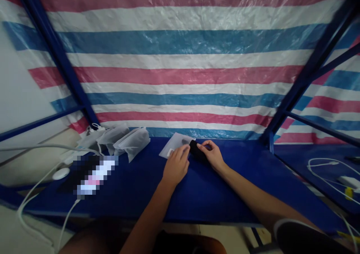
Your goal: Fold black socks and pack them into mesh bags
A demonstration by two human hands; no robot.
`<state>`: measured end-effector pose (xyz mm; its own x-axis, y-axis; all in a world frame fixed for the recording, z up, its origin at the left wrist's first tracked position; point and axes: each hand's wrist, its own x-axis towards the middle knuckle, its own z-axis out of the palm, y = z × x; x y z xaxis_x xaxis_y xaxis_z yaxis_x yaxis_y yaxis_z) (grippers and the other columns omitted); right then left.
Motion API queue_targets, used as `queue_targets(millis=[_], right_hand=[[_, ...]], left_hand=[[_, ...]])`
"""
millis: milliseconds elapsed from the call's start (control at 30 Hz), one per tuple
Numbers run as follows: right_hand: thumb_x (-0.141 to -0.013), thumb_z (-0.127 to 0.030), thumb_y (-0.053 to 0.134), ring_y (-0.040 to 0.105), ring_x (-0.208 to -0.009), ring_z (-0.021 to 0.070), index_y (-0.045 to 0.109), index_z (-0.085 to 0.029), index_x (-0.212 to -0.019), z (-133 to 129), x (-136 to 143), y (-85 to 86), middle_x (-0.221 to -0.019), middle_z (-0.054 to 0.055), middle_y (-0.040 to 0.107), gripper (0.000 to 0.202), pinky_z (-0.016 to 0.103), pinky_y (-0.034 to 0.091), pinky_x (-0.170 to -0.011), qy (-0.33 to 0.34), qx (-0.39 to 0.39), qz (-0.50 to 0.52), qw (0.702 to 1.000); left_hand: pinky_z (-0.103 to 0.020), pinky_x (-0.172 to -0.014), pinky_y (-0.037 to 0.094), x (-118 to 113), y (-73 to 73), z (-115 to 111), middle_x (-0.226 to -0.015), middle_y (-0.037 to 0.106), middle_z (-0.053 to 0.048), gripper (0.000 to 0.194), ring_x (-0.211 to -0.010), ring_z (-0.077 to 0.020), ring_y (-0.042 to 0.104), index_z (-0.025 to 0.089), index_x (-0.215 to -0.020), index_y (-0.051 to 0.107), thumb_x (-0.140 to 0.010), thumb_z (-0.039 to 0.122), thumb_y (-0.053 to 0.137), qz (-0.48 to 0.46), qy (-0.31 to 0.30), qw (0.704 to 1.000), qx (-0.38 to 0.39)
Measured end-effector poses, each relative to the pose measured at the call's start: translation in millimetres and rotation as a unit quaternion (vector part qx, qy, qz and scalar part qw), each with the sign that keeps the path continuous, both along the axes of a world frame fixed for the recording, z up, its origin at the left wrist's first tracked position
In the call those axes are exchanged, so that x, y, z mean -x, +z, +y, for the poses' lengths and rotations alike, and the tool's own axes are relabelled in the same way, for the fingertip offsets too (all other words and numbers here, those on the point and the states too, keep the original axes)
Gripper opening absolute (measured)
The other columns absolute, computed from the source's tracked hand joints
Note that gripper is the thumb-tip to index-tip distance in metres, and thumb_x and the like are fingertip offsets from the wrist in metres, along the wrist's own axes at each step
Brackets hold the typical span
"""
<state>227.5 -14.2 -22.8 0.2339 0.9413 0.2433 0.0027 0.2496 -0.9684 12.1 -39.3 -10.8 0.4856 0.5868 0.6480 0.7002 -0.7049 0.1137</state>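
A soft-looking black item (198, 151), perhaps folded cloth, lies at the middle of the blue board. My right hand (214, 155) grips its right side, with the thumb and fingers closed around the edge. Just to the left, a frosted plastic bag (177, 140) with a small white label lies flat. My left hand (176, 165) rests over the bag's lower right part, its fingers stretched toward the black item's left end. Whether those fingertips touch the black item I cannot tell.
Several frosted bags (132, 141) stand bunched at the back left. A phone with a blurred-out screen (97, 177) lies in front of them, with white cables (69, 218) and a round white object (60, 173). Blue metal posts (292, 85) frame a striped plastic sheet (180, 74).
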Motion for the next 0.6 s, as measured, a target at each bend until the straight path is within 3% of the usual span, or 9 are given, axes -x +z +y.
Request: queue_targets(millis=[100,267,333,400,467,500,533,600], right_hand=[[-0.071,-0.067,0.09,0.063,-0.07,0.0199,0.061,-0.024,-0.085,0.1,-0.9,-2.5,-0.074,-0.001,0.067,0.054,0.03,0.05,-0.063,0.011,-0.026,-0.006,1.0],[-0.073,-0.066,0.09,0.066,-0.074,0.0203,0.062,-0.023,-0.088,-0.4,-1.9,-4.8,-0.08,0.001,0.071,0.053,0.031,0.052,-0.069,0.03,-0.024,-0.002,0.999],[-0.072,-0.068,0.09,0.067,-0.074,0.0209,0.062,-0.023,-0.088,-1.2,-1.6,-3.8,-0.079,0.001,0.07,0.055,0.032,0.053,-0.07,0.026,-0.023,-0.006,0.999],[-0.069,-0.068,0.091,0.068,-0.077,0.0217,0.062,-0.024,-0.086,-3.2,-0.2,-1.4,-0.081,0.001,0.071,0.056,0.033,0.055,-0.074,0.041,-0.031,-0.006,0.999],[-0.066,-0.066,0.094,0.069,-0.08,0.0219,0.062,-0.023,-0.085,-6.7,3.1,1.7,-0.084,0.001,0.072,0.057,0.034,0.056,-0.079,0.072,-0.042,0.002,0.996],[-0.065,-0.065,0.096,0.07,-0.081,0.0218,0.063,-0.023,-0.084,-9.0,5.3,3.2,-0.086,0.001,0.072,0.056,0.034,0.057,-0.081,0.09,-0.045,0.008,0.995],[-0.064,-0.064,0.097,0.07,-0.082,0.0218,0.063,-0.023,-0.084,-11.5,7.7,4.5,-0.087,0.001,0.073,0.056,0.035,0.057,-0.082,0.106,-0.044,0.011,0.993],[-0.065,-0.064,0.096,0.07,-0.082,0.0223,0.064,-0.023,-0.085,-16.2,12.3,6.1,-0.088,0.002,0.074,0.055,0.036,0.057,-0.082,0.119,-0.043,0.005,0.992]], left_hand=[[-0.047,-0.119,0.048,-10.7,-1.8,-8.4,-0.155,0.059,-0.014,0.053,-0.141,-0.0284,0.059,0.019,-0.158,0.049,-0.105,0.014,0.047,0.019,-0.079,0.997,0.017],[-0.045,-0.113,0.055,-6.4,4.0,-18.1,-0.151,0.064,-0.013,0.047,-0.137,-0.0288,0.063,0.022,-0.15,0.058,-0.105,0.039,0.06,-0.019,-0.145,0.986,0.076],[-0.042,-0.112,0.056,0.7,7.6,-14.3,-0.141,0.07,-0.011,0.038,-0.131,-0.0262,0.067,0.024,-0.14,0.065,-0.106,0.04,0.06,-0.112,-0.116,0.983,0.084],[-0.044,-0.116,0.052,8.4,10.6,-5.3,-0.144,0.067,-0.012,0.04,-0.135,-0.0273,0.064,0.025,-0.14,0.065,-0.103,0.041,0.065,-0.247,-0.033,0.965,0.085],[-0.048,-0.116,0.051,15.1,12.6,5.2,-0.156,0.057,-0.016,0.064,-0.142,-0.0324,0.058,0.024,-0.148,0.058,-0.092,0.046,0.08,-0.392,0.047,0.909,0.134],[-0.048,-0.113,0.053,17.8,12.9,9.6,-0.158,0.054,-0.018,0.077,-0.142,-0.035,0.058,0.023,-0.151,0.055,-0.086,0.048,0.087,-0.452,0.061,0.869,0.194],[-0.048,-0.108,0.056,19.9,12.9,12.9,-0.156,0.057,-0.02,0.084,-0.137,-0.0366,0.062,0.021,-0.151,0.055,-0.08,0.051,0.091,-0.494,0.051,0.823,0.275],[-0.047,-0.098,0.06,22.1,11.8,15.1,-0.138,0.07,-0.02,0.079,-0.121,-0.0364,0.072,0.017,-0.142,0.064,-0.078,0.055,0.092,-0.521,-0.01,0.732,0.439]])
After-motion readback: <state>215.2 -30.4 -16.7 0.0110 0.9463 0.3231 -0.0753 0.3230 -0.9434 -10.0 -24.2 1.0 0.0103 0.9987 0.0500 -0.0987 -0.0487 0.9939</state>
